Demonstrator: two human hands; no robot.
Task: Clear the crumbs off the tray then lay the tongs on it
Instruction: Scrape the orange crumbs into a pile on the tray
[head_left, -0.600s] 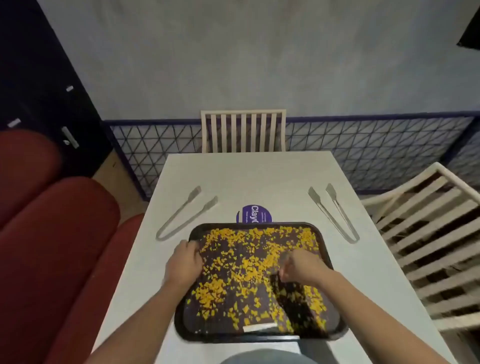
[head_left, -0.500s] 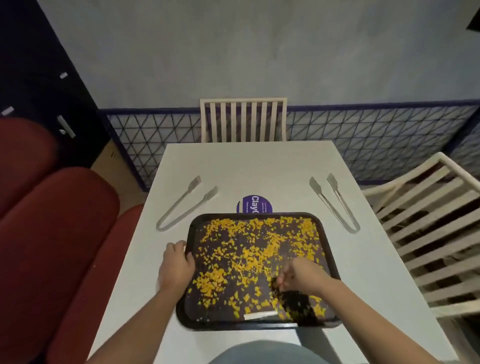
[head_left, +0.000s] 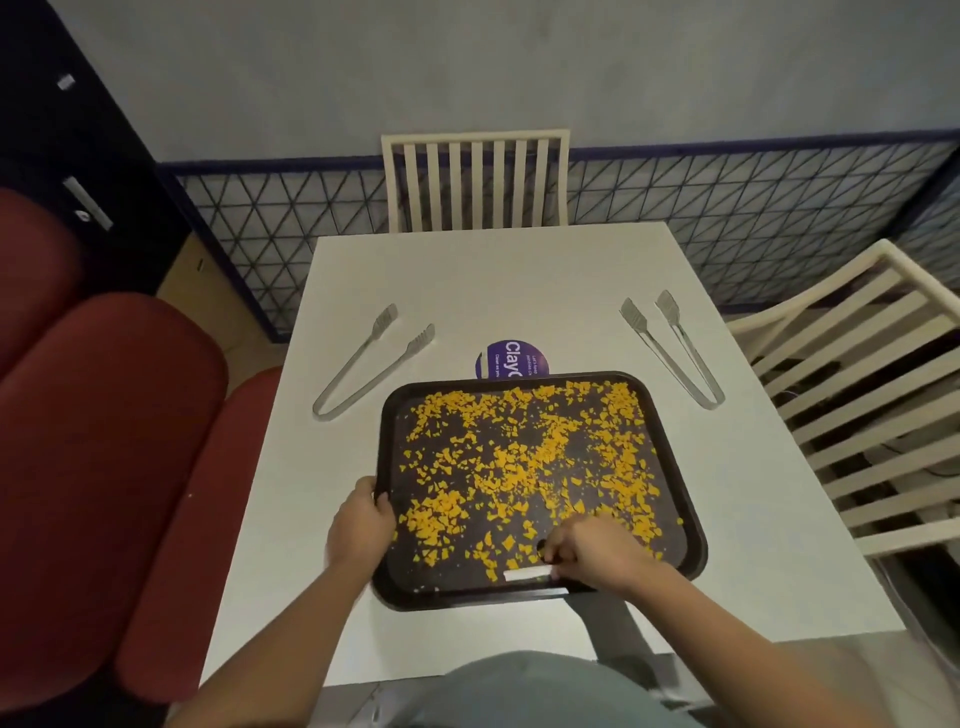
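Observation:
A dark rectangular tray (head_left: 385, 441) lies on the white table (head_left: 493, 275), strewn with many yellow crumbs (head_left: 519, 457). My left hand (head_left: 358, 525) grips the tray's left rim near the front corner. Over the tray's front right part, my right hand (head_left: 592, 551) is closed around a small dark object (head_left: 544, 546) that I cannot make out. A white strip (head_left: 527, 574) lies just below that hand. One pair of metal tongs (head_left: 363, 366) rests on the table left of the tray. A second pair of tongs (head_left: 675, 353) rests to the right.
A purple round sticker (head_left: 511, 358) shows just beyond the tray's far rim. A cream slatted chair (head_left: 475, 179) stands at the table's far end and another chair (head_left: 857, 395) at its right. A red padded bench (head_left: 104, 441) runs along the left.
My right hand has drawn back toward the tray's near edge, over the crumbs. My left hand slid nearer along the left rim. The view has tilted down a little.

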